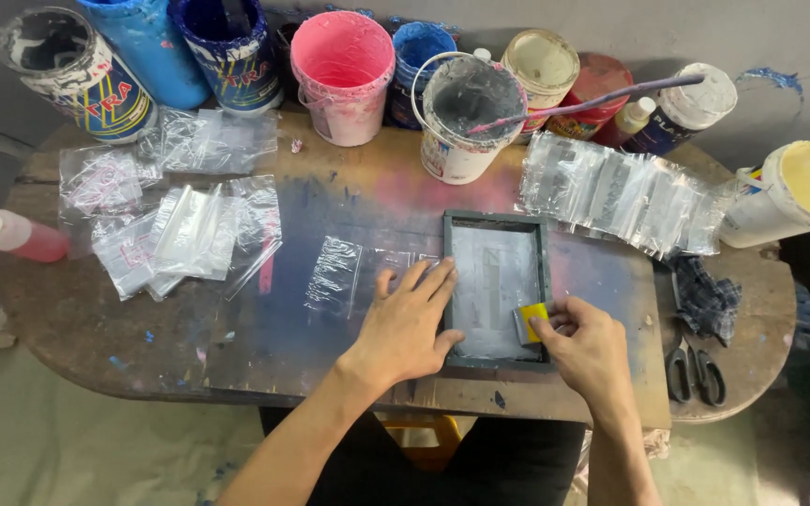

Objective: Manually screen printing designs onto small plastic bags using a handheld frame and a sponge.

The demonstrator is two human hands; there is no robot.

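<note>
At the centre of the frame, on a paint-stained wooden table (77, 309), a small dark-framed printing screen (497, 286) lies flat, and both of the person's hands are on it. The left hand (407, 323) lies spread, fingers flat and slightly fanned, pressing on the screen's left edge and on a clear plastic bag (344, 274) that sticks out from under the frame toward the left. The right hand (588, 345) is curled at the lower right corner of the screen, thumb and fingers pinched around a small yellow squeegee (532, 323) whose edge rests on the mesh. The mesh looks grey with ink across most of its area, so the pull seems to be at or near its lower end, though whether the print beneath has taken cannot be seen. To the upper left, a loose heap of plastic bags (175, 230) lies spread out, some with faint marks on them, which suggests a share of the batch is done; to the upper right, a neat overlapping row of clear bags (621, 192) appears still unprinted, so a good deal seems left. Along the top of the frame stand open paint buckets, among them a pink bucket (342, 66) and a white bucket (466, 112) with a stirring stick. A pair of scissors (694, 370) lies at the lower right.
</note>
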